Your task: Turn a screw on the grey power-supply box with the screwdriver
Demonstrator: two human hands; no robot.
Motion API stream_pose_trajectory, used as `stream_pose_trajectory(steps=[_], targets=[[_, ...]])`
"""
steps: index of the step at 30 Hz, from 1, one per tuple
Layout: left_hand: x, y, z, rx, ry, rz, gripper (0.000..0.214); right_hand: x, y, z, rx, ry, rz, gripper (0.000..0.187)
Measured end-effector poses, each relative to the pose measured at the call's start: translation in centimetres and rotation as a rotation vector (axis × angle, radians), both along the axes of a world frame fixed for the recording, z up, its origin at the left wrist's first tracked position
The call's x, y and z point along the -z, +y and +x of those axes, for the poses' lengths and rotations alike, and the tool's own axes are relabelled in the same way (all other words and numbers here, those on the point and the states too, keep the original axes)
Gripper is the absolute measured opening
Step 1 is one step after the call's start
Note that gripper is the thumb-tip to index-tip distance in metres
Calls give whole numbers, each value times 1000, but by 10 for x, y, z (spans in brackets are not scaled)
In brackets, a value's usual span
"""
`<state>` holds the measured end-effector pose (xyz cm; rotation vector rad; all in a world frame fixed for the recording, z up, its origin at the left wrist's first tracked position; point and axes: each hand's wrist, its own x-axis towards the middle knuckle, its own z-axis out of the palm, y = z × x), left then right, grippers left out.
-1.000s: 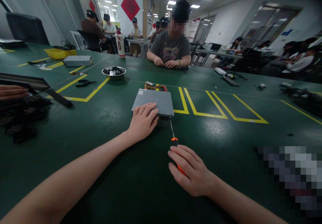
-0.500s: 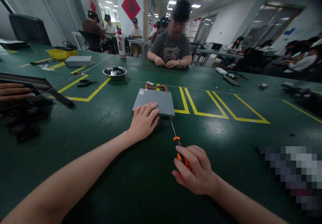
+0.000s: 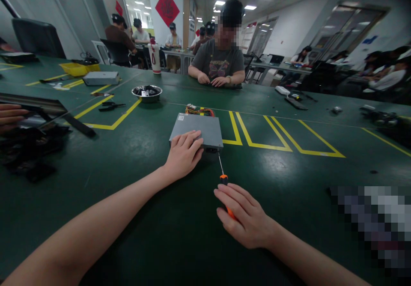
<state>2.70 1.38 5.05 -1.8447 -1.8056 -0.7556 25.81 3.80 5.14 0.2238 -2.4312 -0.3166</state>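
A flat grey metal box (image 3: 201, 128) with coloured wires (image 3: 199, 111) at its far end lies on the green table (image 3: 128, 166). My left hand (image 3: 182, 154) rests flat on the box's near left corner, fingers stretched out. My right hand (image 3: 245, 218) is wrapped round the orange-and-black handle of a screwdriver (image 3: 222, 175). The screwdriver's thin shaft points at the box's near right corner, and its tip meets the near face there.
A person sits across the table, hands together. A steel bowl (image 3: 147, 91), pliers (image 3: 111, 105), a second grey box (image 3: 100, 78) and a yellow tray (image 3: 77, 67) lie at the far left. Another person's hand (image 3: 9, 115) and dark parts (image 3: 28, 149) are at the left edge. Yellow tape lines (image 3: 272, 136) mark the table.
My right hand turned on the screwdriver handle: fingers gripped it tighter half a second ago, now they lie over it again. The left hand and box stayed put. The hand at the left edge drew back.
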Motion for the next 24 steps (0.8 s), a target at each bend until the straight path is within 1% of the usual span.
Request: stream_pose_trajectory(steps=[2, 4, 7, 10, 12, 14, 17, 20, 24], targets=[[0, 0, 0, 0, -1, -2, 22, 1, 1, 1, 51, 57, 19, 13], [0, 0, -1, 2, -1, -1, 22, 0, 1, 2, 75, 80, 59, 19], [1, 1, -1, 1, 3, -1, 22, -3, 2, 3, 18, 74, 87, 21], [1, 1, -1, -8, 14, -11, 22, -3, 2, 2, -22, 49, 49, 16], [1, 0, -1, -11, 18, -18, 22, -1, 2, 2, 4, 54, 18, 16], [0, 0, -1, -10, 18, -18, 23, -1, 2, 2, 62, 111, 14, 17], [0, 0, 0, -6, 14, -10, 23, -1, 3, 2, 123, 167, 67, 22], [0, 0, -1, -8, 17, -9, 23, -2, 4, 3, 74, 154, 103, 21], [0, 0, -1, -3, 17, -15, 23, -1, 5, 3, 12, 121, 40, 17]])
